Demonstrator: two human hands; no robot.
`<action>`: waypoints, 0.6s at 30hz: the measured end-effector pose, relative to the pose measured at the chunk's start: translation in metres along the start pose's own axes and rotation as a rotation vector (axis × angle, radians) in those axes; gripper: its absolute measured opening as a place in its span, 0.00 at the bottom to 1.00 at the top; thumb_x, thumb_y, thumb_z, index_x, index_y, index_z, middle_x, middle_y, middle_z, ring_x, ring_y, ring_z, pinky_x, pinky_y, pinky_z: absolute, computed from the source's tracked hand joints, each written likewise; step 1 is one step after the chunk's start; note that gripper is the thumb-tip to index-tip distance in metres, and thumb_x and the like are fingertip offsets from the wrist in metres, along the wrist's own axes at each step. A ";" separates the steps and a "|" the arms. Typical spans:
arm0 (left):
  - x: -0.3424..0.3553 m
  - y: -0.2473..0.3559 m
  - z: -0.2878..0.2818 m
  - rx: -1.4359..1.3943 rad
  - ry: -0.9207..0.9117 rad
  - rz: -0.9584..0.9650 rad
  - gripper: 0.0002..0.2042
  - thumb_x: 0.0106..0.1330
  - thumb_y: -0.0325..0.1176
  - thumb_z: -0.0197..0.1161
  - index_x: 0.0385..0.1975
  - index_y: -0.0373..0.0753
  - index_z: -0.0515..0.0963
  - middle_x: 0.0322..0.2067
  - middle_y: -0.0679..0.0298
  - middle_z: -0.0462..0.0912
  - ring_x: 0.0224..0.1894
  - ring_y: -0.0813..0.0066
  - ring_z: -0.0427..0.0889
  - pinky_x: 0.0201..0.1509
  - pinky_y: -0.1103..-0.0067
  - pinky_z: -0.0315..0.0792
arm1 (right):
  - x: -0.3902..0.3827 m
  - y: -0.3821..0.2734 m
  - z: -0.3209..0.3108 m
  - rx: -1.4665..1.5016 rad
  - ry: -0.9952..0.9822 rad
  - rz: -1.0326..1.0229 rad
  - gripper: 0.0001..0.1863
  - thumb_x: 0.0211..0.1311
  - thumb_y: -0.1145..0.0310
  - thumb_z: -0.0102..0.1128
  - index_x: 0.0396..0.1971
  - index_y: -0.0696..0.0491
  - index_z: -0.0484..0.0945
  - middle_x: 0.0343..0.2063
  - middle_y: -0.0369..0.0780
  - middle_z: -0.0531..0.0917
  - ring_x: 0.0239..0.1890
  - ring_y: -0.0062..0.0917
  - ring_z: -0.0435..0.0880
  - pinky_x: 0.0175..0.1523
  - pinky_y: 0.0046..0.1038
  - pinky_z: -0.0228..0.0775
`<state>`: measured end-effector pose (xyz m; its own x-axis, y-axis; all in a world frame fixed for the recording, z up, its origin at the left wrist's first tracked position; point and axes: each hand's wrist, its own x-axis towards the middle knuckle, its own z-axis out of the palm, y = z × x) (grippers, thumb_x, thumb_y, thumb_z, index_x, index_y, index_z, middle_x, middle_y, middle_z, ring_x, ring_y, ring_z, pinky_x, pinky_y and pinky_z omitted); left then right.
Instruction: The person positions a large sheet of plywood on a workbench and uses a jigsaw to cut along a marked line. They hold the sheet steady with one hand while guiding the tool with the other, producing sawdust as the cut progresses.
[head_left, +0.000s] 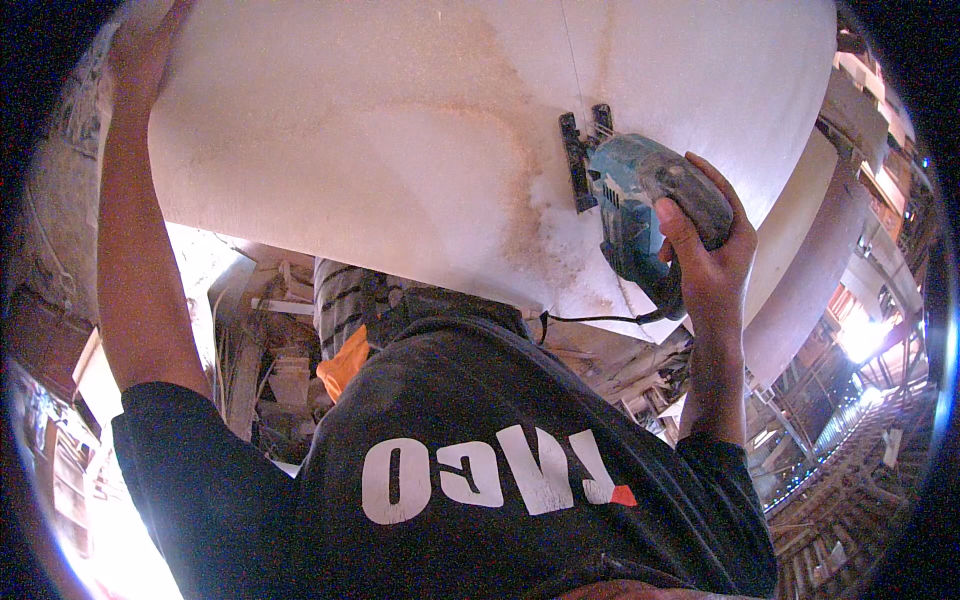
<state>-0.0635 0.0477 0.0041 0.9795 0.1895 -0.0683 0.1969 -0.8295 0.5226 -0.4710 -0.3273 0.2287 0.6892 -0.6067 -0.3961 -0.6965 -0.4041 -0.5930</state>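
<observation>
A large white board [400, 130] fills the upper part of the view, dusted with brown sawdust near its middle. My right hand [705, 255] grips the handle of a teal jigsaw [630, 195] whose black base plate sits flat on the board near its right side. A thin cut line runs up the board from the saw. My left hand [140, 50] is far out at the board's upper left edge, pressed on it; its fingers are mostly cut off by the view's rim. The saw's black cord [590, 320] trails from the handle along the board's near edge.
My dark shirt [480, 440] with white lettering covers the lower middle. Below the board lie wood offcuts and clutter [270, 360] and an orange scrap [345, 365]. Stacked boards and timber [850, 450] stand at the right, with bright light behind.
</observation>
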 end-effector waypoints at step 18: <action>-0.012 0.010 -0.009 0.045 -0.003 0.063 0.58 0.44 0.68 0.81 0.69 0.29 0.67 0.57 0.36 0.79 0.59 0.36 0.79 0.66 0.52 0.74 | 0.004 -0.011 0.005 0.038 0.013 0.050 0.29 0.66 0.70 0.72 0.64 0.62 0.76 0.34 0.38 0.86 0.24 0.15 0.80 0.28 0.18 0.73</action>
<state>-0.0734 0.0417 0.0183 0.9901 0.1346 -0.0394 0.1367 -0.8625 0.4872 -0.4594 -0.3217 0.2304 0.6511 -0.6341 -0.4172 -0.7216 -0.3467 -0.5993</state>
